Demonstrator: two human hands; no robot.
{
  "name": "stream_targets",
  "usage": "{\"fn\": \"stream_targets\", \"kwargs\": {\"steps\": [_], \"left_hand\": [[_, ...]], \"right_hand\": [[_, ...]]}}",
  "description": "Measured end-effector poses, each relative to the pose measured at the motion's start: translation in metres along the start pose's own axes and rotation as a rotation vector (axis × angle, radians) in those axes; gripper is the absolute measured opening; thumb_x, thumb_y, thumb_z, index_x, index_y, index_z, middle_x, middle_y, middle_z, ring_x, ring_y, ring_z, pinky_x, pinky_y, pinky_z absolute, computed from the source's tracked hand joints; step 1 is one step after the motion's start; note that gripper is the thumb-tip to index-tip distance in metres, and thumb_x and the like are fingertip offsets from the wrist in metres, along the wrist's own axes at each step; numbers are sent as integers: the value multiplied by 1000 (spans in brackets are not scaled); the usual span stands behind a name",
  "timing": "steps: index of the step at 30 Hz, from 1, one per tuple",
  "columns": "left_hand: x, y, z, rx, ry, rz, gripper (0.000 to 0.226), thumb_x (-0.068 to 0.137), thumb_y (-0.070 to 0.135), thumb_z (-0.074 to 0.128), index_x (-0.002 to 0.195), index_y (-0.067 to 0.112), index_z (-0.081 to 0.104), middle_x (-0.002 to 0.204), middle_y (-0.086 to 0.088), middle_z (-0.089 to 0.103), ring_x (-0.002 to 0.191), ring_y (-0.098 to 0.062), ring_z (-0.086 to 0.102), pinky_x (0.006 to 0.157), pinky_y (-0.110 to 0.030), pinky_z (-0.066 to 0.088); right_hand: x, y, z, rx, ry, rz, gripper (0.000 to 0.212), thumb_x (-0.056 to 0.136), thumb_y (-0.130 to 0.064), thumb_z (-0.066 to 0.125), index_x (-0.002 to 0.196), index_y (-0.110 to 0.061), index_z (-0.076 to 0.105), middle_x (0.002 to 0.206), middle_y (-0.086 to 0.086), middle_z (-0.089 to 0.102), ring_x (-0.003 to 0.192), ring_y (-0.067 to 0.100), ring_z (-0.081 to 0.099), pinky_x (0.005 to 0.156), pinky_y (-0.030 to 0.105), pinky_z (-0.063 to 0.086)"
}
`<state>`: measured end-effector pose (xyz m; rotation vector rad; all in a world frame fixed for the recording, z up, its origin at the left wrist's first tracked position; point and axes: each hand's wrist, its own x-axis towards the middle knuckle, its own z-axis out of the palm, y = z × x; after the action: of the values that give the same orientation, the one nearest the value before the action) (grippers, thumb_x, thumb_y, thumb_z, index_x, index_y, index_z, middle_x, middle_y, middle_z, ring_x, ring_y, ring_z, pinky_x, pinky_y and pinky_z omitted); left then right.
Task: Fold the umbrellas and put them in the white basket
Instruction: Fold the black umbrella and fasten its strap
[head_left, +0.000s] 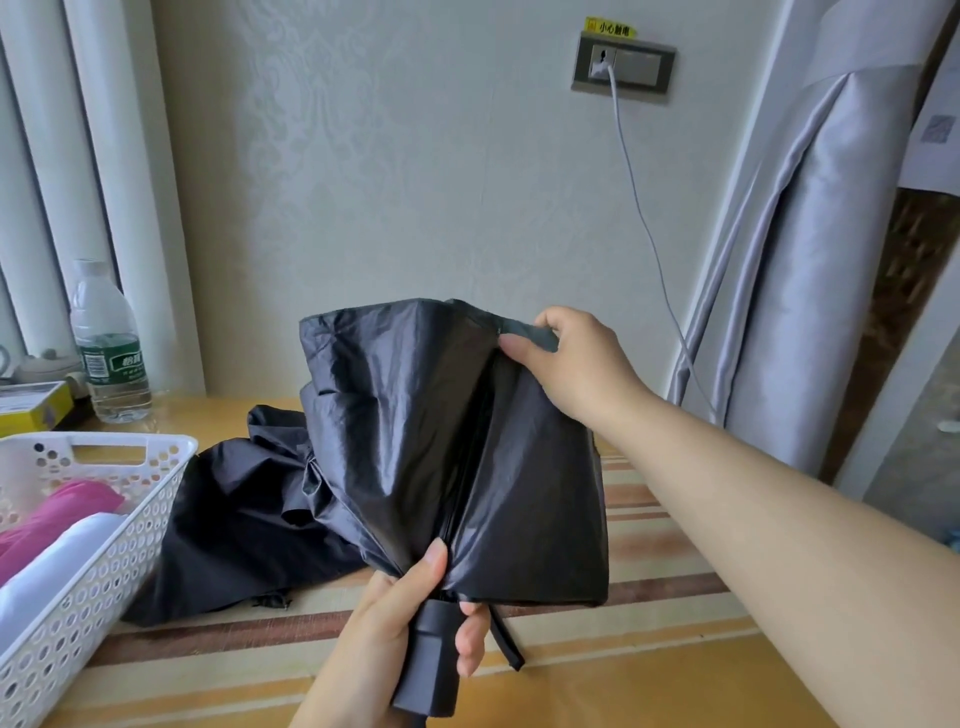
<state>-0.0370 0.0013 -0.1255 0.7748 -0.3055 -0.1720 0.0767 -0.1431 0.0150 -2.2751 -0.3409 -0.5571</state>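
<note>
The task looks about half done. In the white basket (156, 499), to the left of the left hand (400, 618), a pink umbrella (62, 512) and a white umbrella (62, 566) already lie folded side by side. Two black ones are left.

The left hand is closed around the handle (434, 654) of a black umbrella (415, 441), thumb pressing on the cloth just above it. This umbrella is held upright over the table (649, 675), collapsed but with the cloth loose and not yet wrapped. The right hand (576, 358) pinches the strap (524, 332) at the top edge of the cloth, above the left hand. I judge that the cloth must next be smoothed, rolled and tied with the strap.

The second black umbrella (228, 514) lies crumpled on the table between the left hand and the basket, touching the basket's side, not folded.
</note>
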Motion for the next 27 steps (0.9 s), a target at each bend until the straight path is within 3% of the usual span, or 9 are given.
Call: {"fn": "stream_targets", "kwargs": {"steps": [5,9,12,15,18,20,24,26,27], "left_hand": [[0,2,0,6,14,-20,42,57,32,89,74,2,65,57,-15,42,40,-24,43,37,-29,41],[0,2,0,19,121,-31,34,58,30,86,68,4,66,60,-15,43,42,-22,42,37,-28,39],[0,8,-2,37,193,-42,26,70,29,74,64,5,65,61,-14,43,43,-21,42,37,-27,38],[-1,9,1,73,211,-58,20,78,16,72,64,3,64,61,-13,42,43,-22,41,37,-28,38],[-3,8,5,68,219,-66,24,83,21,59,66,7,69,62,-12,42,44,-20,40,38,-26,37],[-3,8,7,56,216,-72,25,83,22,58,65,8,69,62,-12,42,45,-19,40,38,-25,36],[-2,10,6,52,263,-81,24,79,26,62,69,4,66,60,-11,42,45,-19,40,39,-25,37],[0,9,5,125,324,-70,27,83,28,61,76,1,62,62,-13,46,47,-20,42,42,-26,40],[2,7,5,169,369,-73,29,86,28,60,79,0,60,62,-13,48,48,-20,44,45,-26,41]], "right_hand": [[11,10,-6,12,70,-38,15,98,-30,53,89,-19,59,75,-11,56,66,1,48,52,7,32],[17,18,-1,223,150,88,8,97,-24,56,89,-22,56,76,-2,61,63,11,54,62,24,43],[9,14,-6,452,-101,303,22,98,-37,51,106,-17,55,85,7,66,69,14,62,68,29,53],[2,20,-7,344,-333,303,39,94,-46,53,111,-12,63,104,-1,66,98,14,60,98,37,48],[-3,32,5,393,-230,218,26,92,-24,65,80,0,65,80,6,67,76,17,60,81,34,48],[-4,38,14,351,-144,266,32,93,-27,63,83,3,63,82,7,65,79,20,60,78,32,45],[-23,35,13,-2,153,208,15,94,-25,61,105,-17,56,106,-4,50,100,15,52,83,24,38],[-55,16,14,-54,161,16,20,92,-28,61,106,-21,49,104,-7,46,94,11,50,78,18,37],[-73,2,16,-65,73,-37,21,92,-35,59,105,-23,48,101,-8,50,89,9,51,71,17,38]]}}
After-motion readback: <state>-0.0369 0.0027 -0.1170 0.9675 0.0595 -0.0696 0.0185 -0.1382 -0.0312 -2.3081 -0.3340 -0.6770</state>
